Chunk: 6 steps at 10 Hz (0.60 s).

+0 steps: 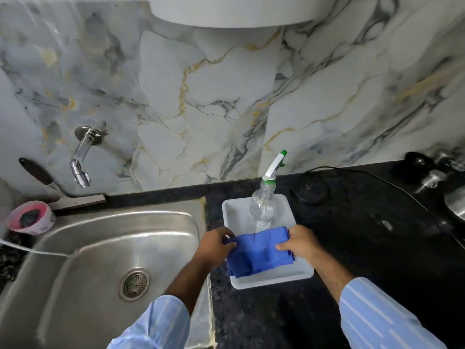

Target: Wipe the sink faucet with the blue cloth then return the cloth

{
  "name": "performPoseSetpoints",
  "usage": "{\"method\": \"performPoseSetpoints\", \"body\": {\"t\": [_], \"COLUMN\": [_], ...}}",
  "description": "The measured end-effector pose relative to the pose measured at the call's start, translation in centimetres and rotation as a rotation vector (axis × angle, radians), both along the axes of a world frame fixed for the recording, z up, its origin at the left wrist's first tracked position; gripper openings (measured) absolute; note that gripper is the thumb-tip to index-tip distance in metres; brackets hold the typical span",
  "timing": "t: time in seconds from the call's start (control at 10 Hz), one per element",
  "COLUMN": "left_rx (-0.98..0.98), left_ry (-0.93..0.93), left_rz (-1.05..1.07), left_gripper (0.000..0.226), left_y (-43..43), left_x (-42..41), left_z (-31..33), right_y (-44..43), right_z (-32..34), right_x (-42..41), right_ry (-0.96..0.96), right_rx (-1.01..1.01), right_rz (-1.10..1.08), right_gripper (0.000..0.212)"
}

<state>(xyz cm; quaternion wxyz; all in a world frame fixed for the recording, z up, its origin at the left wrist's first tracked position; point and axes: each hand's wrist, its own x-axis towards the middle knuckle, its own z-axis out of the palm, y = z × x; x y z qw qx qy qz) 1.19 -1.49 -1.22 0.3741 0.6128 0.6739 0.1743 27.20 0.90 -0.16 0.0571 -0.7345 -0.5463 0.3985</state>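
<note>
The blue cloth (256,253) hangs folded over the near half of a white tray (281,279) on the dark counter. My left hand (216,244) pinches its left edge and my right hand (300,241) pinches its right edge. The chrome faucet (81,157) sticks out of the marble wall above the steel sink (100,248), far to the left of both hands.
A clear spray bottle (263,207) with a white and green trigger stands in the tray's far half. A squeegee (60,190) and a pink bowl (30,217) sit at the sink's back left. A black kettle base (309,188) with cord and metal items lie at right.
</note>
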Motion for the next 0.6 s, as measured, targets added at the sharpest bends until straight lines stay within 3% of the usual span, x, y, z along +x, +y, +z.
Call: {"method": "performPoseSetpoints", "body": {"t": [0.2, 0.4, 0.5, 0.6], "left_rx": [-0.013, 0.129, 0.211, 0.224], "left_ry": [0.217, 0.696, 0.8, 0.759], "left_rz": [-0.136, -0.457, -0.542, -0.464], "left_gripper": [0.02, 0.022, 0.039, 0.054], "left_y": [1.2, 1.4, 0.9, 0.6], "left_x": [3.9, 5.6, 4.9, 3.1], "left_z": [-2.7, -5.0, -6.1, -5.3], "right_y": [0.0, -0.3, -0.4, 0.2], "right_z": [-2.9, -6.1, -3.9, -1.2], "right_x": [0.2, -0.7, -0.7, -0.2], "right_ry": [-0.213, -0.389, -0.379, -0.293], "right_rx": [-0.017, 0.032, 0.048, 0.094], "right_rz": [0.023, 0.157, 0.142, 0.055], "right_gripper": [0.037, 0.039, 0.048, 0.057]}}
